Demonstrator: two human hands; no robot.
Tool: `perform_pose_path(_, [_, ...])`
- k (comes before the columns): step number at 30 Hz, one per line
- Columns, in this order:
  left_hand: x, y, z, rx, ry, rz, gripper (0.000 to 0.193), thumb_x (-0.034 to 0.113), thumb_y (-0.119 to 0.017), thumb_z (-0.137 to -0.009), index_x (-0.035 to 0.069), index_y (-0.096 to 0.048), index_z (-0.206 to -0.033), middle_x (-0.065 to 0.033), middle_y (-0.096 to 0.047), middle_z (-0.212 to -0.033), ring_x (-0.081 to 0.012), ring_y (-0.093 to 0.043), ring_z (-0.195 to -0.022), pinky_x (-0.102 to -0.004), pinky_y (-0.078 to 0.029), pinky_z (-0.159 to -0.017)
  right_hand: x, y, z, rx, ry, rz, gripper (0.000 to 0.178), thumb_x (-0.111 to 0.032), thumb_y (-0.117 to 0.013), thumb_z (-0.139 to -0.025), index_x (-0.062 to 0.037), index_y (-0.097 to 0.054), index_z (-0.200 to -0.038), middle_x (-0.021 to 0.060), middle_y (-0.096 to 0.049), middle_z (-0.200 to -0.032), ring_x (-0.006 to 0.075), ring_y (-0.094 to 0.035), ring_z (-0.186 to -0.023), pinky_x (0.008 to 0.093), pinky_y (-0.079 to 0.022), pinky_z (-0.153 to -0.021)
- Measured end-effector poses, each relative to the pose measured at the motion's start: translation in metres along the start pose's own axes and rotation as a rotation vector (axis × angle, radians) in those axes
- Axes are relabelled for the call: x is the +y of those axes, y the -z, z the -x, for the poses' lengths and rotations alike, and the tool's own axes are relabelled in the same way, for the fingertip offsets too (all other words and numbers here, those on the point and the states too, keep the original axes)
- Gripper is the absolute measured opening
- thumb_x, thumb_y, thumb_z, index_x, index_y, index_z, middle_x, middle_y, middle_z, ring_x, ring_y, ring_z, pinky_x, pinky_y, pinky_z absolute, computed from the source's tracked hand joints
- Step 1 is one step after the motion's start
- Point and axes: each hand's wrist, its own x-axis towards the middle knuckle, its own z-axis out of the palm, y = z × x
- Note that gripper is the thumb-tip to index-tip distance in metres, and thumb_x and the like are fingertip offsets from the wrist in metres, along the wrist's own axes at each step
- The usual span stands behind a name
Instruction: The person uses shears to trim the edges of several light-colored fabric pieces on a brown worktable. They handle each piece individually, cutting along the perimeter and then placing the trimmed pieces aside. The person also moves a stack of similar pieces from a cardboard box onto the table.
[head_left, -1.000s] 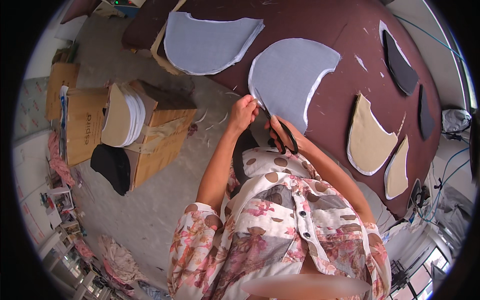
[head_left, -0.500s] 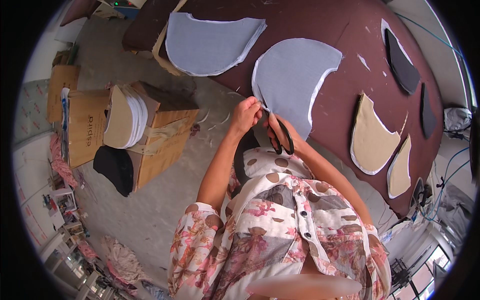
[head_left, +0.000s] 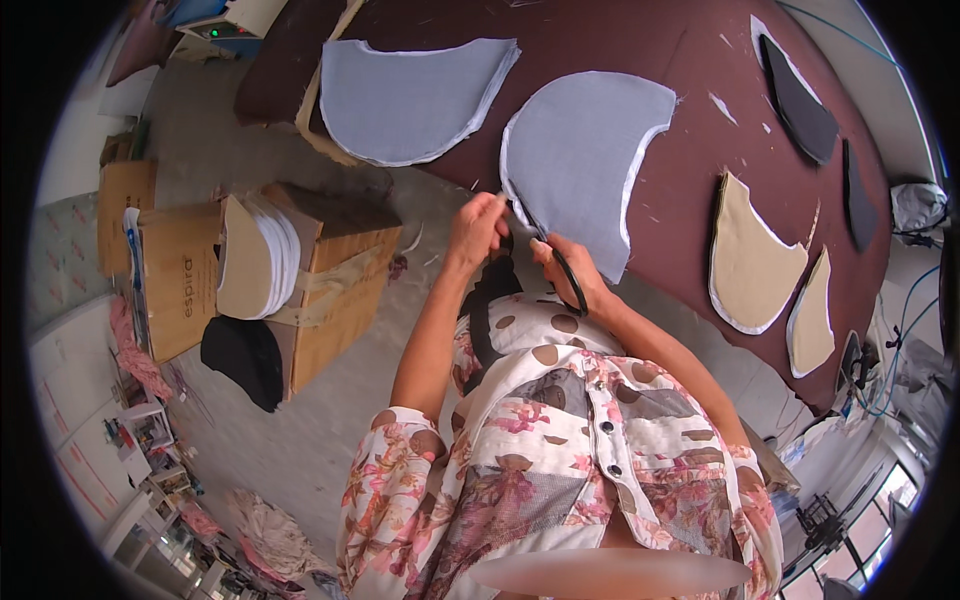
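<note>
A blue-grey curved fabric panel (head_left: 585, 150) with white edging lies on the table, its narrow lower end hanging past the near edge. My right hand (head_left: 572, 272) is closed round the black handles of scissors (head_left: 571, 287). Their blades point up and left along the panel's left white edge. Just left of the blade tips, my left hand (head_left: 477, 235) pinches a small piece of white edging by the panel. Whether that piece is still attached, I cannot tell. A second blue-grey panel (head_left: 415, 100) lies farther left, at the table's edge.
On the brown-covered table (head_left: 690, 200), beige panels (head_left: 752, 262) and black pieces (head_left: 800, 105) lie at the right. Left, on the floor, a cardboard box (head_left: 345, 290) bears stacked beige panels (head_left: 245, 262) and a black piece (head_left: 243, 358). White scraps lie about.
My left hand has drawn slightly left, away from my right hand. The scissors' blades show more along the panel edge, and their handles look closer together. The whole view has shifted a little.
</note>
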Motion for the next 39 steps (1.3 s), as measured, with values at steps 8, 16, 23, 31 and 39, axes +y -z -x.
perform_pose_path(8, [-0.001,-0.020,-0.010,0.292,-0.387,-0.446,0.029,0.026,-0.046,-0.091,0.002,-0.049,-0.075,-0.0149,-0.052,-0.059,-0.0318,-0.053,-0.056,-0.0395,-0.039,-0.051,-0.016,0.012,0.005,-0.056,-0.048,0.097,0.051,-0.047,-0.042,-0.093,0.0012,-0.056,-0.084,0.0166,-0.053,-0.061,0.0283,-0.055,-0.055,0.0391,-0.043,-0.054])
perform_pose_path(16, [0.002,-0.022,-0.006,0.203,-0.408,-0.296,0.027,0.019,-0.044,-0.092,0.002,-0.046,-0.072,-0.0105,-0.050,-0.054,-0.0231,-0.051,-0.048,-0.0363,-0.038,-0.047,-0.030,0.016,-0.006,-0.220,-0.125,-0.294,0.059,-0.056,-0.034,-0.092,0.0012,-0.050,-0.088,0.0018,-0.043,-0.058,0.0118,-0.044,-0.044,0.0266,-0.038,-0.040])
perform_pose_path(23, [-0.006,-0.022,-0.008,0.074,-0.223,0.066,0.025,0.023,-0.045,-0.093,0.009,-0.048,-0.073,0.0039,-0.045,-0.057,-0.0029,-0.037,-0.048,-0.0192,-0.028,-0.041,-0.017,0.005,0.005,-0.075,-0.039,-0.200,0.050,-0.049,-0.037,-0.094,-0.0012,-0.050,-0.085,-0.0011,-0.039,-0.055,0.0096,-0.038,-0.042,0.0262,-0.031,-0.038])
perform_pose_path(31, [0.000,-0.028,-0.001,0.085,-0.273,-0.061,0.029,0.018,-0.044,-0.093,0.004,-0.045,-0.067,0.0009,-0.046,-0.054,-0.0071,-0.042,-0.050,-0.0265,-0.034,-0.045,-0.028,0.005,0.000,-0.090,-0.101,-0.366,0.049,-0.049,-0.040,-0.092,-0.0021,-0.050,-0.086,0.0012,-0.045,-0.058,0.0120,-0.044,-0.047,0.0267,-0.037,-0.043])
perform_pose_path(39, [-0.003,-0.033,-0.003,-0.053,-0.219,-0.005,0.026,0.023,-0.045,-0.094,0.007,-0.049,-0.073,0.0029,-0.046,-0.056,-0.0038,-0.038,-0.047,-0.0213,-0.029,-0.042,0.001,0.000,0.009,0.040,-0.005,-0.288,0.046,-0.047,-0.040,-0.094,-0.0028,-0.050,-0.085,-0.0006,-0.041,-0.057,0.0091,-0.038,-0.044,0.0259,-0.032,-0.041])
